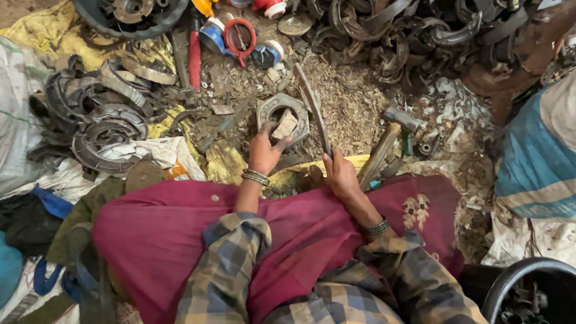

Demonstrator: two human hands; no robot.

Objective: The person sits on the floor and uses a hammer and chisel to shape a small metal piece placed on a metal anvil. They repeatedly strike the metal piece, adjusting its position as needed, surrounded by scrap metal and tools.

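My left hand [263,150] rests on a grey metal ring-shaped block [282,108] on the littered ground, its fingers pinching a small tan wooden piece [286,125] set in the ring's hole. My right hand [341,174] grips the lower end of a long curved metal strip [313,103] that stands tilted up and away, just right of the ring. Both wrists wear bangles. My lap is covered by a maroon cloth [175,230], and my sleeves are plaid.
A hammer [389,139] lies right of my right hand. Piles of curved metal shoes lie at left [101,117] and top right [411,30]. Red and blue tools [236,36] lie beyond. A dark bucket [541,293] sits bottom right; another person's blue cloth [549,153] is at right.
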